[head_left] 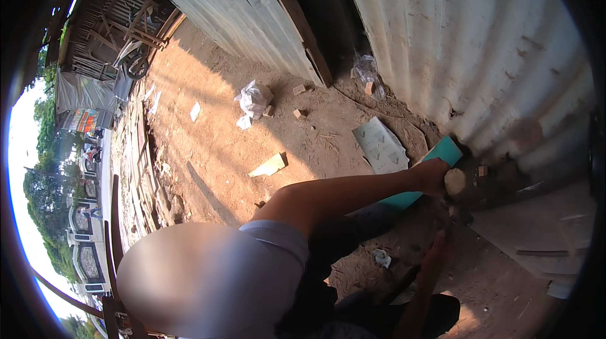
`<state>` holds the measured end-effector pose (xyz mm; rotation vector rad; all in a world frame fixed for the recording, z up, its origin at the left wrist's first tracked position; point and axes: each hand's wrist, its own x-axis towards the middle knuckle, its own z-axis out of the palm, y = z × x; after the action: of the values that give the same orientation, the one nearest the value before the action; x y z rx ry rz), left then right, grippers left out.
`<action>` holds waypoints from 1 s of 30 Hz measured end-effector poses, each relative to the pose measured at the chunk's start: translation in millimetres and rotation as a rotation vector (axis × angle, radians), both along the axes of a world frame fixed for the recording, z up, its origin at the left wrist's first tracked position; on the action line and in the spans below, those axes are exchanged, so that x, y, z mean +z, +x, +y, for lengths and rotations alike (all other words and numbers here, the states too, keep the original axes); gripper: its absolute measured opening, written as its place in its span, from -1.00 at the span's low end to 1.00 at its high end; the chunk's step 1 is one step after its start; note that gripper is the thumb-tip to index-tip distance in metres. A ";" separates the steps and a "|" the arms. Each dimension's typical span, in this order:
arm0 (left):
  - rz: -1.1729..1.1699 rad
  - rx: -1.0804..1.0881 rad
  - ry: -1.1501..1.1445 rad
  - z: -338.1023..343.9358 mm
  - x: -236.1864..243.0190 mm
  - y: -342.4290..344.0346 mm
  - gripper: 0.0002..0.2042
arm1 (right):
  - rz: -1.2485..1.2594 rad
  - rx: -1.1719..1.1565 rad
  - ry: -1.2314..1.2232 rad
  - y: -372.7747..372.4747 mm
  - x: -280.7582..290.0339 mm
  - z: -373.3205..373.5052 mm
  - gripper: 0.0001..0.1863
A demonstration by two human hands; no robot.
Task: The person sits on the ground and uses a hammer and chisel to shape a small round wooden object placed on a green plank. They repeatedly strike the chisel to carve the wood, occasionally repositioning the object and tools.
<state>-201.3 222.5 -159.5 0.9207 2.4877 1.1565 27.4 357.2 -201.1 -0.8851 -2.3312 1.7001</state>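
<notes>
My left arm reaches across the middle of the view. My left hand (432,177) is closed beside a pale round piece (455,182), which looks like a wood end. I cannot tell whether it grips that piece. A teal board (404,199) slants beneath the hand and wrist. Lower down, in deep shade, my right hand (438,243) reaches toward the same spot. Its fingers are too dark to read, as is anything in them. Right of both hands lies a flat grey sheet (536,238).
Corrugated metal walls (454,36) stand at the top and right. On the dirt lie a white plastic bag (254,99), brick pieces (300,114), a pale marked sheet (381,145) and a wood offcut (269,165). Stacked planks (134,168) run along the left. A blurred patch covers the lower left.
</notes>
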 end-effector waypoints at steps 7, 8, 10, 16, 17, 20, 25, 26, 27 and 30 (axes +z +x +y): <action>-0.281 0.043 0.266 9.7 29.5 30.1 -0.53 | -0.362 -0.200 0.167 -14.0 95.9 -0.4 -0.37; -0.281 -0.004 0.271 21.9 22.4 34.2 -0.53 | -0.310 -0.222 0.294 -4.4 82.5 5.2 -0.40; -0.272 -0.062 0.252 30.6 4.5 42.7 -0.53 | -0.188 -0.214 0.538 4.6 60.1 7.6 -0.46; -0.206 -0.078 0.207 38.1 -9.0 54.4 -0.68 | -0.024 -0.229 -0.166 -15.0 110.6 -5.3 -0.59; -0.192 -0.078 0.209 39.5 -11.3 55.3 -0.69 | 0.017 -0.292 -0.287 -20.1 121.5 -11.0 -0.59; -0.141 -0.047 0.206 44.8 -15.7 56.9 -0.70 | 0.208 -0.299 -0.413 -0.9 112.2 -12.4 -0.58; -0.111 -0.057 0.136 50.3 -12.9 60.7 -0.69 | 0.073 -0.270 0.057 -3.7 85.0 1.9 -0.57; -0.097 -0.055 0.124 50.9 -10.9 58.7 -0.68 | -0.009 -0.313 -0.383 -6.7 108.7 -2.4 -0.57; -0.090 -0.051 0.106 50.2 -11.7 59.9 -0.68 | 0.047 -0.332 -0.391 -4.3 114.2 -4.6 -0.58; -0.089 -0.040 0.140 53.4 -14.8 62.6 -0.68 | 0.157 -0.266 -0.114 3.2 106.2 -5.1 -0.60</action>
<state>-138.6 275.9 -174.3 0.9286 2.3320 1.3417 30.6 352.1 -94.9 -0.9906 -1.9374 1.7334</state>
